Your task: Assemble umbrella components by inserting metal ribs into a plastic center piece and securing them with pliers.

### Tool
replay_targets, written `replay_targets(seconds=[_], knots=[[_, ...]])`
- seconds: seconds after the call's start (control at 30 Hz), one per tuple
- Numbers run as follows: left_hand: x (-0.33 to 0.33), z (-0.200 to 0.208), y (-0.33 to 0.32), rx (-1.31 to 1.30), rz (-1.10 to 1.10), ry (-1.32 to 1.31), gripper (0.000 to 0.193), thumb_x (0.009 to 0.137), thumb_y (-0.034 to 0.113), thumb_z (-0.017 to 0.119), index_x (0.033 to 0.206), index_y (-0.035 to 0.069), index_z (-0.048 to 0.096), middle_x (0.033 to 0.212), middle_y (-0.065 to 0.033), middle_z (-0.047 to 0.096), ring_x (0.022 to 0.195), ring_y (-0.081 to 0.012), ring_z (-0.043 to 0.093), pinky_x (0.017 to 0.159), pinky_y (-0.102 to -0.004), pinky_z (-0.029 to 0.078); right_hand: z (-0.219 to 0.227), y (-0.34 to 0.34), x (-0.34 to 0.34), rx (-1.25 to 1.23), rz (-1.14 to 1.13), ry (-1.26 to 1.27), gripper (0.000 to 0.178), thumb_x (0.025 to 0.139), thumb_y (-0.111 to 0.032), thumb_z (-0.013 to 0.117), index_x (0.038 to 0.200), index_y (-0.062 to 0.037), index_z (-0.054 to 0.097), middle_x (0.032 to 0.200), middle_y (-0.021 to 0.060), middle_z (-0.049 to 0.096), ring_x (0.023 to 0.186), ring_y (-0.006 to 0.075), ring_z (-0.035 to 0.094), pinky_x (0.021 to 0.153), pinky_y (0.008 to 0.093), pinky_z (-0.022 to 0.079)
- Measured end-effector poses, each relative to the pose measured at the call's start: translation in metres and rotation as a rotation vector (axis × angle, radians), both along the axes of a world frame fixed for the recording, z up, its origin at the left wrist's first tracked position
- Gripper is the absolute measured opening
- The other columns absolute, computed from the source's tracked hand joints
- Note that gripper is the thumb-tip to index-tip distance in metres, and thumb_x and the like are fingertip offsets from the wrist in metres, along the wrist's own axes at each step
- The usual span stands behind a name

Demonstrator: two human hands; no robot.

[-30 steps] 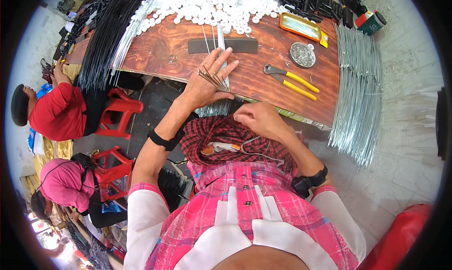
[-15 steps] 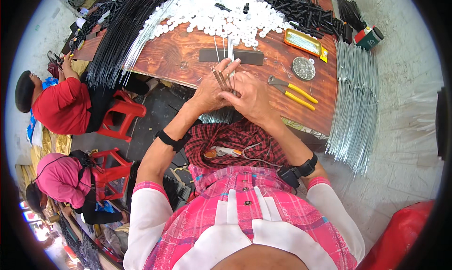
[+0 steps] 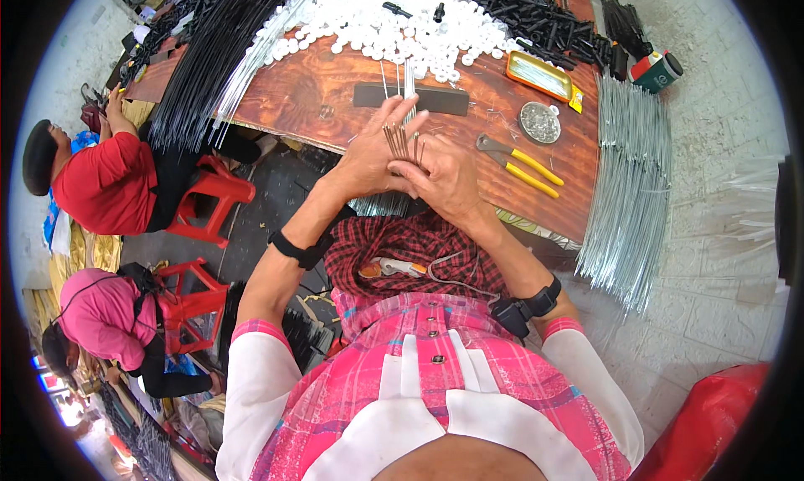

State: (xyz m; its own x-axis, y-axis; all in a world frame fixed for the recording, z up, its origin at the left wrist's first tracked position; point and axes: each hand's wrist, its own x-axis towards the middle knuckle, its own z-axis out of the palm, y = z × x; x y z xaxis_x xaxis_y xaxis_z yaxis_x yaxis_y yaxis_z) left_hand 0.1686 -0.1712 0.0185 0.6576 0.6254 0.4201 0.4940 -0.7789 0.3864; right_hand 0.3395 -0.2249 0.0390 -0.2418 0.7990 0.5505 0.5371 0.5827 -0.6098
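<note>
Both hands meet at the near edge of the wooden table. My left hand (image 3: 362,164) is bent round a cluster of thin metal rods (image 3: 397,139), its fingertips partly stretched out past them. Pressed against it, my right hand (image 3: 446,178) pinches the brownish rod ends between thumb and curled fingers. Silver rods (image 3: 409,77) stick out beyond the left fingers over a dark flat bar (image 3: 448,101) on the table. The lower part of the bundle is largely hidden behind the hands.
Yellow-handled pliers (image 3: 532,169), a round dish of small metal pieces (image 3: 539,122) and an orange tray (image 3: 538,74) lie to the right. White caps (image 3: 377,20) and black parts (image 3: 536,16) cover the far side. Long wires (image 3: 628,196) overhang the right edge. Two people sit left on red stools.
The brownish rod ends now stand more upright and fan out more between my hands. My left fingers have shifted slightly, while the right hand stays close to the same spot.
</note>
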Motion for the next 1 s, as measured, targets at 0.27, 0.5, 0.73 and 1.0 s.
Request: replay_targets(seconds=[0.27,0.5,0.73,1.0], knots=[[-0.011,0.093,-0.021,-0.359,-0.162,-0.346,0.065,0.075,0.022,0.080,0.132,0.001,0.056,0.134,-0.0158,0.057,0.128,-0.0288,0.050,0.108,-0.0421,0.038,-0.013,0.009,0.004,0.020,0.017,0.044,0.022,0.079,-0.024,0.074,0.082,-0.0040,0.067,0.074,0.0131,0.061,0.071,0.0328,0.060,0.063,0.0439,0.047],[-0.012,0.114,-0.027,-0.500,-0.045,-0.346,0.026,0.087,0.002,0.066,0.112,-0.002,0.069,0.103,-0.0117,0.072,0.091,-0.0158,0.069,0.079,-0.0269,0.055,-0.008,0.009,0.007,0.000,0.061,0.009,0.028,0.078,-0.029,0.075,0.081,-0.0039,0.065,0.073,0.0128,0.060,0.069,0.0331,0.060,0.062,0.0450,0.046],[-0.011,0.111,-0.030,-0.451,-0.078,-0.384,0.026,0.087,0.001,0.066,0.113,-0.001,0.069,0.101,-0.0115,0.073,0.090,-0.0152,0.070,0.076,-0.0266,0.057,0.003,0.015,0.006,0.050,0.139,-0.031,0.028,0.079,-0.034,0.074,0.085,-0.0072,0.068,0.073,0.0114,0.062,0.070,0.0331,0.061,0.060,0.0457,0.046],[-0.006,0.110,-0.035,-0.331,-0.060,-0.488,0.023,0.087,-0.001,0.066,0.109,-0.003,0.070,0.096,-0.0130,0.073,0.088,-0.0149,0.070,0.075,-0.0263,0.057,0.015,0.017,0.003,0.102,0.148,-0.035,0.030,0.080,-0.038,0.072,0.087,-0.0081,0.072,0.075,0.0105,0.064,0.070,0.0320,0.063,0.060,0.0444,0.047]])
